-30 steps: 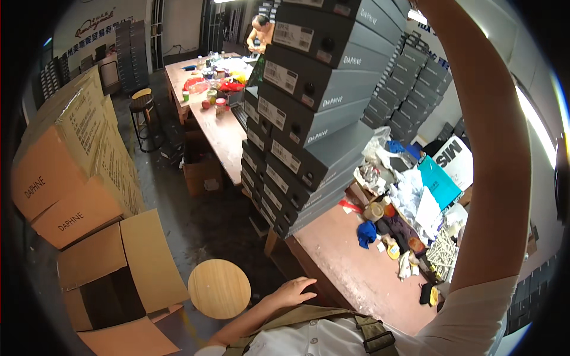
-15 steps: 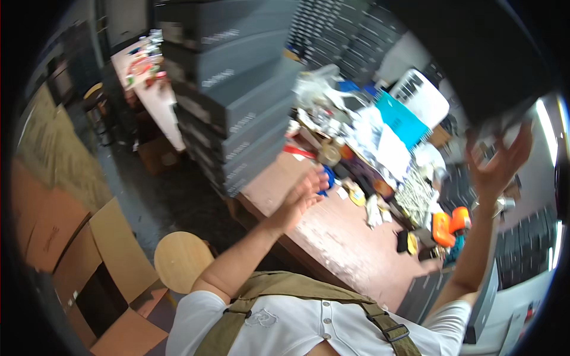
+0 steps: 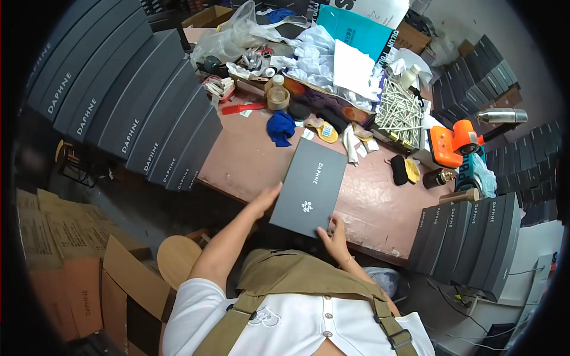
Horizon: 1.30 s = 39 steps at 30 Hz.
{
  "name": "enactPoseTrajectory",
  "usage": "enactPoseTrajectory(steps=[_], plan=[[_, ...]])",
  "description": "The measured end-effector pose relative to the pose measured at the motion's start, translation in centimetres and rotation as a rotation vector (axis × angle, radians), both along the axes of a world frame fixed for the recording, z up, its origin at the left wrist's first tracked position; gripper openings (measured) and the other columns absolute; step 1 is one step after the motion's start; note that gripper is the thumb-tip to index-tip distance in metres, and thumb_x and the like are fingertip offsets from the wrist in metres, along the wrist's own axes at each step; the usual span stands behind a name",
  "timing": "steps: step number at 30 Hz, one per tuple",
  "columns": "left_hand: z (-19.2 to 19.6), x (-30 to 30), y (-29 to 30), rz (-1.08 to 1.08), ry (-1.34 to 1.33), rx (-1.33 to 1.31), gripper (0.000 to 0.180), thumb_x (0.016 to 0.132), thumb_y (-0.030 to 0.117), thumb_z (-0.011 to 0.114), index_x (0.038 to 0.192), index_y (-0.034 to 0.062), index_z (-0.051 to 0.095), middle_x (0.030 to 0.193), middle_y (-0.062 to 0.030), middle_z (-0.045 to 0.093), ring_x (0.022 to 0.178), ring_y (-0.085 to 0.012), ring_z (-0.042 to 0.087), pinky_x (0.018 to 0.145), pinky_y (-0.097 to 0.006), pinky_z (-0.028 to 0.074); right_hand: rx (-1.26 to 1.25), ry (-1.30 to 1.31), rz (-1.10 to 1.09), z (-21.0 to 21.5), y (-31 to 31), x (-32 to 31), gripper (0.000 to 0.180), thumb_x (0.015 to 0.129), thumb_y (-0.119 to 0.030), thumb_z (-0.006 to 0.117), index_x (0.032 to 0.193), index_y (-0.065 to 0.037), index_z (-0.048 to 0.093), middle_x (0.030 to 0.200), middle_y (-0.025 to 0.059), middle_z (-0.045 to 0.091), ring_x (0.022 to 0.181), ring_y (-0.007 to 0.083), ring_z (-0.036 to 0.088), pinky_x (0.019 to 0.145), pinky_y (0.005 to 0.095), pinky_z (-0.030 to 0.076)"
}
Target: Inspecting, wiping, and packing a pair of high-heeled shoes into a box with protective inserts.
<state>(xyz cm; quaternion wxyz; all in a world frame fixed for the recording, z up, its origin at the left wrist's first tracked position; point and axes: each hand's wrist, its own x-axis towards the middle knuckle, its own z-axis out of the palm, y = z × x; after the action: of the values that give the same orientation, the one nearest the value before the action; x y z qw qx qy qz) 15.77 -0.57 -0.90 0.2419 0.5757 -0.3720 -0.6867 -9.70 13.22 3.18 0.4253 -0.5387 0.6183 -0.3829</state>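
Note:
A dark grey shoebox (image 3: 310,187) with its lid on lies flat at the near edge of the worn pink-brown table (image 3: 380,213), between my two hands. My left hand (image 3: 265,200) is against the box's left side, its fingertips partly hidden by the box. My right hand (image 3: 334,237) grips the near right corner, thumb on the near edge and fingers along the right side. Just beyond the box lie a crumpled blue cloth (image 3: 281,129) and a pair of white cloth pieces (image 3: 351,144).
Tall stacks of grey shoeboxes (image 3: 122,98) rise at the left; more shoeboxes (image 3: 466,240) stand at the right edge. Across the back are a tray of white sticks (image 3: 399,113), an orange tool (image 3: 451,142), and jars. A round stool (image 3: 179,261) and open cartons (image 3: 133,279) are lower left.
My right hand has come down from high on the right, where a dark blurred box-like shape was above it. A shoebox now lies on the table between both hands. The view has turned.

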Motion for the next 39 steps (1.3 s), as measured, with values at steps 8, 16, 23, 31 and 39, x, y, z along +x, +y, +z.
enactPoseTrajectory(steps=[8,16,23,31,39], plan=[[5.7,-0.3,2.1,0.187,0.554,0.3,0.044,0.083,0.031,0.07,0.105,-0.0052,0.059,0.104,-0.0098,0.062,0.097,-0.0185,0.058,0.088,-0.031,0.045,0.847,-0.673,-0.21,1.9,-6.2,-3.6,0.051,0.08,-0.034,0.073,0.119,-0.005,0.054,0.099,0.0066,0.059,0.081,0.0175,0.06,0.071,0.0347,0.052],[8.5,7.3,-2.1,0.063,0.497,-0.297,0.071,0.084,0.03,0.069,0.138,0.0006,0.035,0.139,-0.0127,0.039,0.129,-0.0202,0.037,0.105,-0.033,0.032,0.39,-0.791,-0.665,6.3,-5.8,7.4,0.049,0.083,-0.032,0.069,0.119,-0.002,0.053,0.118,0.0158,0.057,0.102,0.0239,0.058,0.089,0.0345,0.048],[6.5,14.4,-6.0,-0.132,0.116,-0.354,0.075,0.088,0.029,0.062,0.144,0.0005,0.02,0.141,-0.0213,0.035,0.127,-0.028,0.04,0.103,-0.038,0.034,-0.099,0.47,0.038,6.7,-4.8,16.1,0.088,0.07,-0.032,0.079,0.136,0.003,0.033,0.136,0.0293,0.038,0.129,0.0416,0.035,0.107,0.045,0.029],[13.7,11.4,-4.4,-0.231,-0.25,-0.869,0.017,0.08,0.001,0.061,0.097,0.0003,0.062,0.095,-0.0131,0.062,0.091,-0.0256,0.061,0.082,-0.034,0.048,0.186,0.808,-0.215,2.1,-3.3,5.5,0.039,0.08,-0.029,0.067,0.107,-0.004,0.056,0.129,0.0267,0.043,0.119,0.0446,0.041,0.097,0.0498,0.035],[1.5,-6.9,8.9,-1.162,0.371,-0.816,0.048,0.083,0.024,0.062,0.124,0.0025,0.05,0.129,-0.0202,0.045,0.123,-0.0343,0.042,0.103,-0.044,0.033,0.132,-0.061,0.717,13.0,-12.5,18.1,0.033,0.086,-0.018,0.06,0.112,0.001,0.054,0.108,0.0209,0.061,0.094,0.0347,0.062,0.081,0.0384,0.049]])
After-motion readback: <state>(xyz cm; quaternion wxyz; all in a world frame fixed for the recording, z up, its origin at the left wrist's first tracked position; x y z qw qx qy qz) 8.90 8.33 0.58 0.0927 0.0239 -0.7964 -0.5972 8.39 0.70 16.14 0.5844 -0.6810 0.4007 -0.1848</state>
